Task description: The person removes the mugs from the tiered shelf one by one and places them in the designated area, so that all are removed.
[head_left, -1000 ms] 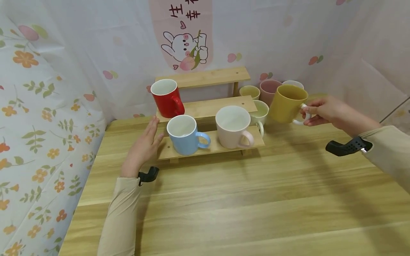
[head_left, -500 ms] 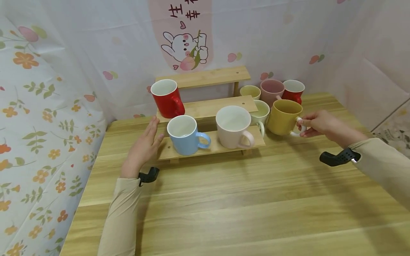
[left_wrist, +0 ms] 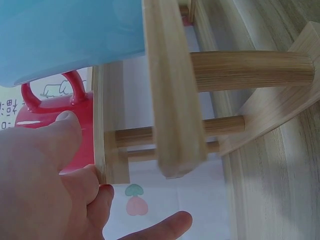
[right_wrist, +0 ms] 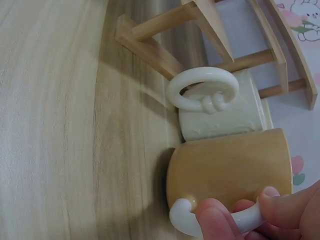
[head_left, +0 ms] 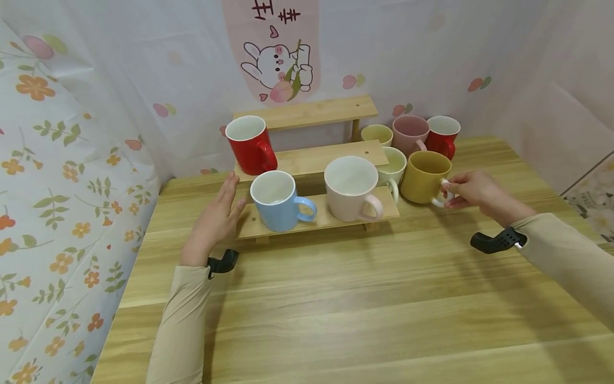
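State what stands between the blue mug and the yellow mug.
In the head view, going right from the blue mug: first the pale pink mug, then the pale green mug, partly hidden, close by the yellow mug.

white cloth (head_left: 196,69) w/ bunny print (head_left: 271,65) at bk, flower-print cloth (head_left: 62,224) on l. side, wood-grain tbl (head_left: 355,304) below.
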Demonstrator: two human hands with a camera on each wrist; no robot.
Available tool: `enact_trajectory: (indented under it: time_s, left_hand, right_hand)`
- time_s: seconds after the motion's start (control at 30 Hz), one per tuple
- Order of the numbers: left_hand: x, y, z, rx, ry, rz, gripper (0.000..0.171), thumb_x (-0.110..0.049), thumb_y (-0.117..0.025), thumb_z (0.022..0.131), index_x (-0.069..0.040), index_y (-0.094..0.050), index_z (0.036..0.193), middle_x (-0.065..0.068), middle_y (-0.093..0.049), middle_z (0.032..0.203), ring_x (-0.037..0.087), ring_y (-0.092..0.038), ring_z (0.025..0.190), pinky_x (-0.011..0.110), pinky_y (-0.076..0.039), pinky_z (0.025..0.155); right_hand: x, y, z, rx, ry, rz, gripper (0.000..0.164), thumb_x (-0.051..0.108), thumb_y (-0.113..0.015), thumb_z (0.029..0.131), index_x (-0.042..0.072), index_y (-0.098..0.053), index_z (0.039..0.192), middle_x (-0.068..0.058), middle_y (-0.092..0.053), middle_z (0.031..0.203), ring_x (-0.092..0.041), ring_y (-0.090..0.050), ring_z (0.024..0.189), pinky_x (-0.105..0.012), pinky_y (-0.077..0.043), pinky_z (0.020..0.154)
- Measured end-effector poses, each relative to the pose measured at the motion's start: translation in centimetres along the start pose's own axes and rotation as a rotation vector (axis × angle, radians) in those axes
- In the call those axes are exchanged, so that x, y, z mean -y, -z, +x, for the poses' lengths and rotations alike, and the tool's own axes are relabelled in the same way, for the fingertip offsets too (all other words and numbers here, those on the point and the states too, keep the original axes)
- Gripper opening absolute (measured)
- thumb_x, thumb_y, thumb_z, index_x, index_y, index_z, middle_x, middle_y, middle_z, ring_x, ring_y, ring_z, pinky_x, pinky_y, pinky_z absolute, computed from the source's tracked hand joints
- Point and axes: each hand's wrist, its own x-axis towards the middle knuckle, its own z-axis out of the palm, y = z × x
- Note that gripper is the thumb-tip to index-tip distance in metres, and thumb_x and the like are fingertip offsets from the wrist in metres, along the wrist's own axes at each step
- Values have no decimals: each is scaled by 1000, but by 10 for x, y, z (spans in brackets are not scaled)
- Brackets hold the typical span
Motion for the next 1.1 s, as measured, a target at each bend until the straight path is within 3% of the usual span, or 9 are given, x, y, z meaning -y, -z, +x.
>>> enact_trajectory:
  time_s: [0.5, 0.77, 1.1]
  left_hand:
    - [-2, 1, 0, -17, 3, -4, 65, -38, -36, 103, -13, -4, 155, 6, 0, 162, 38, -21, 144, 58, -23, 113]
    - [0, -2, 1, -6, 7, 10, 67, -41, -34, 103, -15, -3, 155, 6, 1, 162, 35, -18, 146, 57, -24, 113]
    - [0, -2, 1, -13, 6, 0, 67, -43, -34, 103, -17, -2, 155, 3, 2, 162, 32, -14, 147, 56, -22, 114]
  right_hand:
    - [-1, -15, 8, -59, -23, 52, 43, 19, -44, 102, -17, -40, 124, 0, -60, 80, 0, -63, 64, -24, -58, 66]
    - [0, -18, 17, -93, 21, 45, 39, 17, -44, 102, -18, -44, 118, 1, -60, 78, 0, -63, 62, -23, -58, 64]
    - [6, -17, 30, -119, 26, 57, 45, 19, -43, 102, -19, -42, 124, 3, -60, 74, 1, -63, 59, -23, -58, 63]
